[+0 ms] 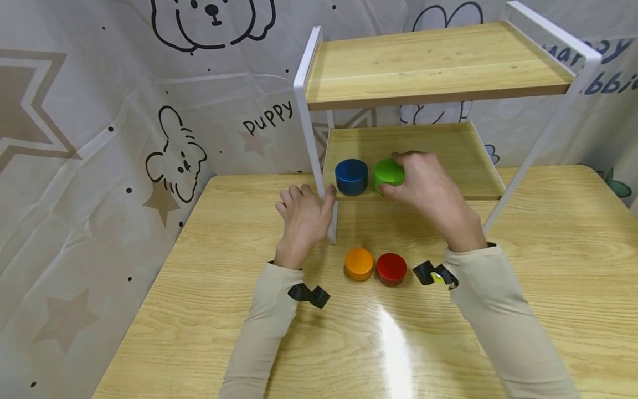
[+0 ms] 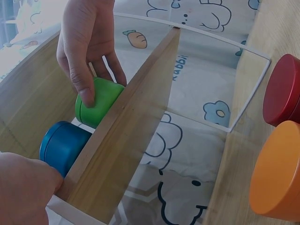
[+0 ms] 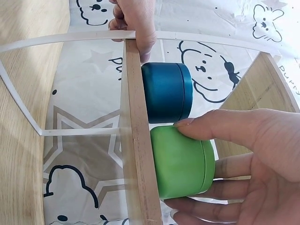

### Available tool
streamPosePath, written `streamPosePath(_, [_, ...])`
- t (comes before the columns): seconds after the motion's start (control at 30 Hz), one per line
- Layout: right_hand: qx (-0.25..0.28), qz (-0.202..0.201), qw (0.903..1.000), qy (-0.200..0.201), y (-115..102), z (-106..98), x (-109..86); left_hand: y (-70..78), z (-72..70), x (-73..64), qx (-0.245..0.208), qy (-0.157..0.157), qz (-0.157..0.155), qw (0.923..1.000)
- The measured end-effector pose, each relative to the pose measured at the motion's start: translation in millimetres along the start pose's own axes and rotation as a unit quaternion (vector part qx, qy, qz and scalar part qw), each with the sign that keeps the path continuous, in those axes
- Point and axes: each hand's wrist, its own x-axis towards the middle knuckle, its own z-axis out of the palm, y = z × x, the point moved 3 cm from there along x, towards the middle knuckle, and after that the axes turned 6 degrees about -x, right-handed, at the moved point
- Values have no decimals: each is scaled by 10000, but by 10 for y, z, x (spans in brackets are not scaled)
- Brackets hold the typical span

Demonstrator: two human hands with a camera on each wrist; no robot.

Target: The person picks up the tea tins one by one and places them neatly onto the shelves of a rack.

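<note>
My right hand [image 1: 431,191] holds a green round lidded tin [image 1: 389,173] on the lower board of a two-level shelf, thumb on one side and fingers on the other. In the right wrist view the green tin [image 3: 180,161] sits against the board's face, close beside a blue tin [image 3: 166,91]. The blue tin [image 1: 351,178] stands at the left end of that board. My left hand [image 1: 305,219] grips the shelf's white left side frame [image 1: 310,127] at the lower board's front corner, the thumb on the inner side near the blue tin.
An orange tin [image 1: 359,264] and a red tin [image 1: 391,269] stand side by side on the wooden table [image 1: 199,310], in front of the shelf. The upper wooden board [image 1: 433,61] overhangs my right hand's working space. A printed cloth [image 1: 99,166] hangs behind and to the left.
</note>
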Motion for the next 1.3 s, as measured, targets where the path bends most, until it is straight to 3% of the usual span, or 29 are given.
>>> streamPosePath(0.77, [7,-115,9999,14,15,47,10,-2,-11,3,80,89,26,9999])
streamPosePath(1.1, [236,-238,9974,635,92,4,-97,14,4,12,84,57,20,9999])
streamPosePath(1.3, [61,-228,9984,506,138,-11,-192,18,-5,0,212,73,-79,9997])
